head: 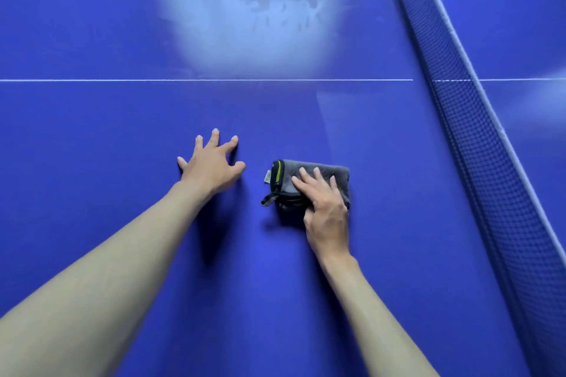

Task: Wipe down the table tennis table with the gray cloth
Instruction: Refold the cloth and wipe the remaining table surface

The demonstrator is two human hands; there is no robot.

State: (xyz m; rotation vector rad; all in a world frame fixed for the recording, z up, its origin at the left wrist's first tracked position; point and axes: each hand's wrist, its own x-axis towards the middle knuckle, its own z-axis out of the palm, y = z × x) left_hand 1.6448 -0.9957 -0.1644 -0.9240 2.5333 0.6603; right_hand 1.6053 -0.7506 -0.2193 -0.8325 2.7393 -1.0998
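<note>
Blue table (pixel 92 131), gray cloth (pixel 324 171) with yellow-green trim

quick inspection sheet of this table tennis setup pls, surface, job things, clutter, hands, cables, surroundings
surface: blue table tennis table with a white line across it; a pale glare or smear patch lies beyond the line.
job's things: folded gray cloth lies flat on the table, its tag and loop at the left end.
clutter: nothing seen.
grips: left hand spread, fingertips braced on the table; right hand flat on the cloth, fingers straight, pressing it down.
cables: nothing seen.
surroundings: net runs along the right, with more table beyond it.
</note>
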